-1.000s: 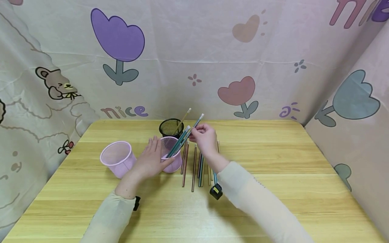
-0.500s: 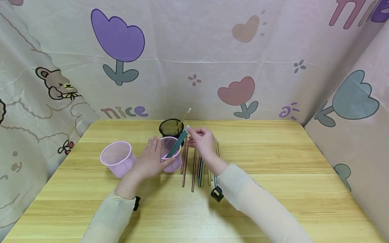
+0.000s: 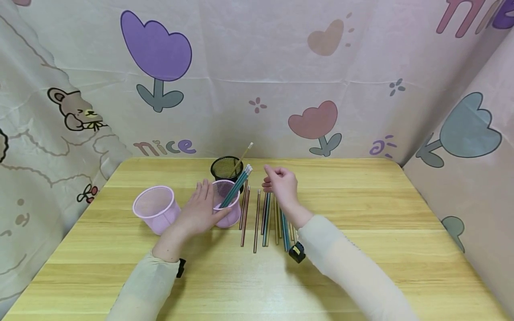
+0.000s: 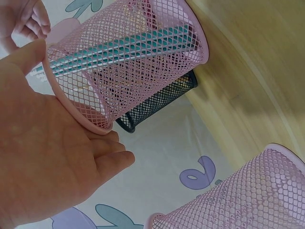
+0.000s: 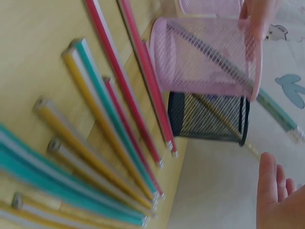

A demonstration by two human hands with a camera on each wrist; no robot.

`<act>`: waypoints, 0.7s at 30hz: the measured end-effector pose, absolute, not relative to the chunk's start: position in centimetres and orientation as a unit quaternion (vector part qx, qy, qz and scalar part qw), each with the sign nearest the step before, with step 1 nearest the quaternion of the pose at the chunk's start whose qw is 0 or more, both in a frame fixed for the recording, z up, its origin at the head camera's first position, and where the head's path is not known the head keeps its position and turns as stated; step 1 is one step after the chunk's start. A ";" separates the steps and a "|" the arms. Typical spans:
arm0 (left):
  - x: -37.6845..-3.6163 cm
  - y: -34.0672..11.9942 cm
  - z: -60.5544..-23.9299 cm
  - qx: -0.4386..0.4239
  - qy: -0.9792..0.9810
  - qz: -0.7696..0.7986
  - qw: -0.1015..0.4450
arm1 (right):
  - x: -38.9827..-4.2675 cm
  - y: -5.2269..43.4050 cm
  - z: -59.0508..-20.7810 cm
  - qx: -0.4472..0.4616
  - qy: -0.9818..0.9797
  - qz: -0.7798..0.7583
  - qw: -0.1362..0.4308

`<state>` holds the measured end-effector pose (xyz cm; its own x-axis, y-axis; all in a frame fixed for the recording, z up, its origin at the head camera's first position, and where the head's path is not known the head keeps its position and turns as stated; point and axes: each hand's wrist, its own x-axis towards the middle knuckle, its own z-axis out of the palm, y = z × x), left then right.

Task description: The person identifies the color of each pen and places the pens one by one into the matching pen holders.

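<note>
My left hand (image 3: 199,210) grips the middle pink mesh cup (image 3: 227,209), thumb on its near rim and fingers along its left side; the left wrist view shows my palm (image 4: 47,162) against that cup (image 4: 143,71). Several green pencils (image 3: 238,186) lean inside it, eraser ends up. My right hand (image 3: 281,180) hovers just right of the cup with loosely curled fingers (image 5: 275,193), holding nothing. Below it a row of loose pencils (image 3: 265,218) lies on the table, red, green and yellow in the right wrist view (image 5: 95,124).
A black mesh cup (image 3: 225,166) with one yellow pencil (image 3: 243,155) stands right behind the held cup. A second pink mesh cup (image 3: 155,209) sits to the left. The wooden table (image 3: 361,214) is walled by printed cloth at the back and both sides.
My right hand put the green pencil it held into the pink cup, let go, and drew back to the right. The left hand stayed on the cup.
</note>
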<state>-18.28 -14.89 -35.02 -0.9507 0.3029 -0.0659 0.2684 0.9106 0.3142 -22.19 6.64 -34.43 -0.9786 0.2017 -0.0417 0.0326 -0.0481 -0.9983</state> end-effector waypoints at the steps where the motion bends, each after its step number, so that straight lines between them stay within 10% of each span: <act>1: -18.3 -14.9 -35.0 0.146 0.976 0.153 0.056 | -22.3 6.9 -34.5 -0.088 -0.689 0.716 0.061; 21: -18.4 -14.9 -35.1 0.143 0.976 0.156 0.058 | -23.4 12.7 -37.3 -0.143 -0.764 0.626 0.062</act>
